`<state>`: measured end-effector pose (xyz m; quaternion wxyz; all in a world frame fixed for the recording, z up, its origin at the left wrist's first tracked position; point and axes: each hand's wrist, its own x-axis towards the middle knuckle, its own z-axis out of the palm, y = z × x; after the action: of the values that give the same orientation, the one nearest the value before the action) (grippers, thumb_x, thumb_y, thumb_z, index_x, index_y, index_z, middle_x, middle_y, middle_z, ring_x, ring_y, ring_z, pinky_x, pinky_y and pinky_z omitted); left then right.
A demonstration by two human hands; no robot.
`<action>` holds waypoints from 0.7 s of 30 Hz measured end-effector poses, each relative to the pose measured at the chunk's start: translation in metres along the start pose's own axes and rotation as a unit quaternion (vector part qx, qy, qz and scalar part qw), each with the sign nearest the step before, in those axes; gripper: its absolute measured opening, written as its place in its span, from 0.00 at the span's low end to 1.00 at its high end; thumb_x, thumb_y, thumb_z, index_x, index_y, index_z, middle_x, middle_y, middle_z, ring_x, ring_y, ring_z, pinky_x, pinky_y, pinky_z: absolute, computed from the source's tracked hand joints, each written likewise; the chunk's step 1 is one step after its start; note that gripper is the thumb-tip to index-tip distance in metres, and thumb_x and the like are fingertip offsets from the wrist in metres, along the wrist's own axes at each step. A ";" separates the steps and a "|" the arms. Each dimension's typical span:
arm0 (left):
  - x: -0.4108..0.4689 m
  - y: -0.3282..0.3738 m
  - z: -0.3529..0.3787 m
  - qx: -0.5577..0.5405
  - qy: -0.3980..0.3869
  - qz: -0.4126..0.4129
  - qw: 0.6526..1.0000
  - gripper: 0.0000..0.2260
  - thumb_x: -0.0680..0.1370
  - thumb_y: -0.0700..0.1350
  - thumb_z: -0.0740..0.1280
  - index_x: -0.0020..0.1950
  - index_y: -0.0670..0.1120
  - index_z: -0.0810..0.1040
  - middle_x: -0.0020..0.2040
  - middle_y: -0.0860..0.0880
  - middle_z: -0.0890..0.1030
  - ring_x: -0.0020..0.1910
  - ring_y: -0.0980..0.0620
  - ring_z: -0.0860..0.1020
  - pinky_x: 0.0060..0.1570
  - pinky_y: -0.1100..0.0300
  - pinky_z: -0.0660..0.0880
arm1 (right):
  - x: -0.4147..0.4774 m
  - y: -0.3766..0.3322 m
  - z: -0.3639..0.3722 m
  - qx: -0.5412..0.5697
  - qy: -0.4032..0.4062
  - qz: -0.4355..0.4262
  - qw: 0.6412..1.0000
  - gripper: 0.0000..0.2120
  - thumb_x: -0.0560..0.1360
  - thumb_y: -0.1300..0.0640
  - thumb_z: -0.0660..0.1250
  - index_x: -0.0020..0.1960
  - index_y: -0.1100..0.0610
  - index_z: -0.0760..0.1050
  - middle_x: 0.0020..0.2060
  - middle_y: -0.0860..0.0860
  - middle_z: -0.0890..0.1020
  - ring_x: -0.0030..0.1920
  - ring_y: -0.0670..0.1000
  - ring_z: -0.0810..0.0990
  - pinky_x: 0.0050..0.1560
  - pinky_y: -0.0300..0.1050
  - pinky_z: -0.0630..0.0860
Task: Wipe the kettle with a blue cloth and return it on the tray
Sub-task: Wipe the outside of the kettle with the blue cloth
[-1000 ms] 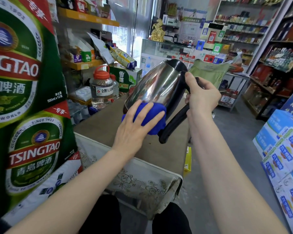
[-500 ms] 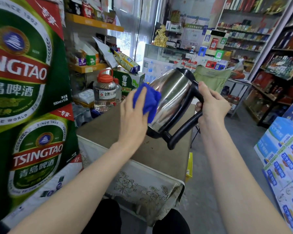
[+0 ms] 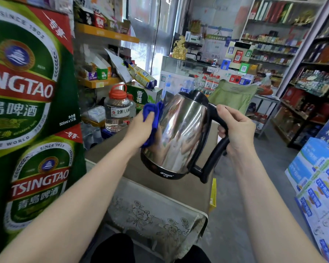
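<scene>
Kettle [image 3: 180, 133], stainless w/ black base and lid, is held in the air above the table [image 3: 175, 188], roughly upright w/ a slight tilt, clear of the surface. Right hand [image 3: 235, 130] is wrapped tight round the upper part of the black handle [image 3: 215, 149]; handle's lower end projects below the fist. Left hand [image 3: 142, 130] is closed on the blue cloth [image 3: 152, 118], which is pressed flat to the kettle wall on the side opp. the handle grip, approx. level w/ it. Cloth is bunched above and below the fingers. A clear jar [image 3: 119, 112] w/ red cap stands beyond the left-hand grip, apart from it. Tray is not seen.
</scene>
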<state>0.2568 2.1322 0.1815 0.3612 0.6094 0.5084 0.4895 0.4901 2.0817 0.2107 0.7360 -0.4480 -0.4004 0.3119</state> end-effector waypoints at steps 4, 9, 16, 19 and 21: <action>-0.016 0.008 0.008 0.031 0.080 0.148 0.985 0.18 0.83 0.48 0.58 0.74 0.51 0.66 0.69 0.48 0.72 0.66 0.50 0.71 0.62 0.57 0.66 | 0.006 0.000 0.008 -0.008 0.001 -0.015 1.000 0.05 0.75 0.58 0.76 0.50 0.59 0.85 0.34 0.49 0.83 0.23 0.47 0.68 0.24 0.39 0.64; -0.021 0.018 0.022 0.137 0.091 0.241 0.957 0.26 0.81 0.47 0.61 0.78 0.52 0.58 0.73 0.46 0.64 0.70 0.47 0.65 0.68 0.52 0.63 | 0.000 0.009 0.015 0.001 -0.017 -0.022 1.000 0.09 0.75 0.60 0.76 0.53 0.63 0.84 0.34 0.52 0.83 0.23 0.49 0.67 0.23 0.39 0.63; -0.012 0.017 0.017 0.083 0.094 0.162 0.979 0.20 0.83 0.51 0.57 0.74 0.50 0.64 0.68 0.47 0.69 0.64 0.50 0.69 0.65 0.53 0.66 | -0.007 0.010 0.018 -0.026 0.009 -0.043 0.999 0.13 0.72 0.57 0.80 0.53 0.63 0.85 0.37 0.55 0.82 0.26 0.51 0.67 0.25 0.40 0.64; -0.036 0.003 0.025 0.175 0.100 0.217 0.955 0.25 0.80 0.46 0.64 0.76 0.49 0.61 0.68 0.45 0.68 0.66 0.47 0.68 0.62 0.59 0.62 | -0.003 0.016 0.019 -0.018 0.058 -0.046 0.997 0.14 0.70 0.55 0.81 0.52 0.61 0.86 0.36 0.54 0.81 0.26 0.50 0.68 0.25 0.39 0.65; -0.040 -0.004 0.021 0.166 0.061 0.210 0.962 0.23 0.80 0.45 0.65 0.74 0.51 0.65 0.65 0.47 0.73 0.63 0.47 0.72 0.57 0.58 0.67 | 0.000 0.023 0.018 -0.034 0.079 -0.050 0.995 0.14 0.68 0.52 0.82 0.50 0.57 0.87 0.36 0.52 0.83 0.28 0.50 0.70 0.30 0.41 0.69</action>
<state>0.2762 2.0953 0.1625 0.1121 0.7229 0.4645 0.4992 0.4719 2.0985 0.1954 0.7642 -0.4760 -0.3729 0.2244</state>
